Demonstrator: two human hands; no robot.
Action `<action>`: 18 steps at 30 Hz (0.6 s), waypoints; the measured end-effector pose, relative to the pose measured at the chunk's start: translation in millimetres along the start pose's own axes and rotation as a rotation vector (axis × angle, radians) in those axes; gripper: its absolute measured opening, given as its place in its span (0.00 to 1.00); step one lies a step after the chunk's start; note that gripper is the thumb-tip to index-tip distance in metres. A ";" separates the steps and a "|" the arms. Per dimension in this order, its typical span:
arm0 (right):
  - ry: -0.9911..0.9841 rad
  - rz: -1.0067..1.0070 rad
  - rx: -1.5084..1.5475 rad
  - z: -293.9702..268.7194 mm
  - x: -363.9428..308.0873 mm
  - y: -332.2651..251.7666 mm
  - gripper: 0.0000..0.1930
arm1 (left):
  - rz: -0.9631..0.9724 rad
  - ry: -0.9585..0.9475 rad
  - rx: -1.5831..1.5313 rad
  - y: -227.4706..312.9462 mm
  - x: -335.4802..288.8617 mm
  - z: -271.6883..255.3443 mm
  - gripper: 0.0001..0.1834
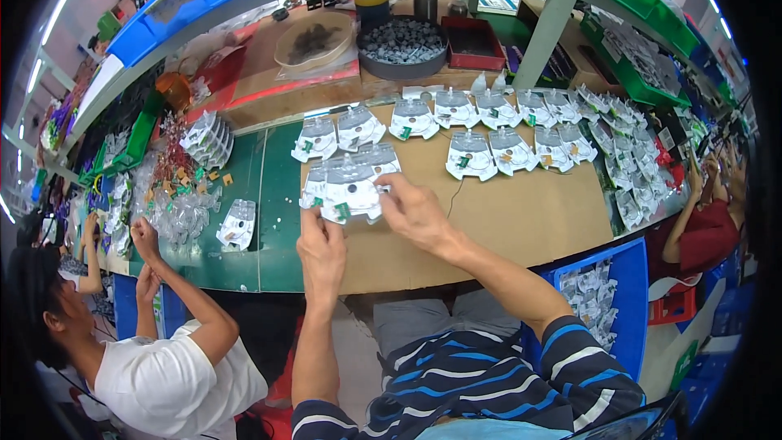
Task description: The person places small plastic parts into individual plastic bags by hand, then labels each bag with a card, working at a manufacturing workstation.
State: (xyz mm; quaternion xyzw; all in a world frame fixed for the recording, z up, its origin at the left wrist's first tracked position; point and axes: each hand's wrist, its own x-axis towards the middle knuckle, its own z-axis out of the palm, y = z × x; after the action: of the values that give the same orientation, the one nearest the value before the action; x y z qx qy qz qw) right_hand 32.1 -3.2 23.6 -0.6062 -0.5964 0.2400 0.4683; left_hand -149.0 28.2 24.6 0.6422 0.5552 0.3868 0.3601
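My left hand [322, 251] pinches the lower left edge of a white plastic housing [349, 192] that has a small green circuit board at its bottom edge. At its right side, the bent fingers of my right hand [417, 210] grip the same housing. Behind it, and partly hidden by it, are similar white housings [361, 125]. More of these housings [470, 153] lie in two rows on the brown cardboard [505, 216] to the right.
Stacked housings [627, 163] crowd the bench's right end, above a blue bin [635, 277] of white parts. Left lie a single housing [238, 224] and clear plastic parts [181, 216], near a co-worker [155, 375] in white. A round tray [403, 65] of small metallic parts stands behind.
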 end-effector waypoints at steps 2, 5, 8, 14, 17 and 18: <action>0.028 0.028 0.041 -19.4 -5.4 7.8 0.14 | 0.013 -0.026 0.063 0.2 -8.4 3.8 0.10; 0.082 0.124 0.054 -51.6 -0.4 32.3 0.15 | -0.037 -0.096 0.106 -16.3 -23.7 6.7 0.10; 0.056 0.315 0.072 -74.7 15.8 63.8 0.14 | -0.097 -0.168 -0.038 -13.7 -42.8 4.7 0.10; 0.218 0.122 -0.315 -71.4 14.6 93.8 0.13 | -0.174 -0.252 -0.170 11.6 -62.5 19.5 0.08; 0.301 0.106 -0.463 -76.7 -1.4 80.1 0.16 | -0.170 -0.335 -0.213 19.9 -66.9 37.0 0.09; 0.252 0.146 -0.364 -81.6 -12.7 67.1 0.16 | -0.154 -0.334 -0.236 19.7 -69.0 43.9 0.10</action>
State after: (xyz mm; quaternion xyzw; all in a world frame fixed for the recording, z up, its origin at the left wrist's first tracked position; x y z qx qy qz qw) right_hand 132.6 -28.1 -0.7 -0.7473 -0.5213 0.0844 0.4034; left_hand -106.9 -44.1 16.1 0.6066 0.4861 0.3087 0.5481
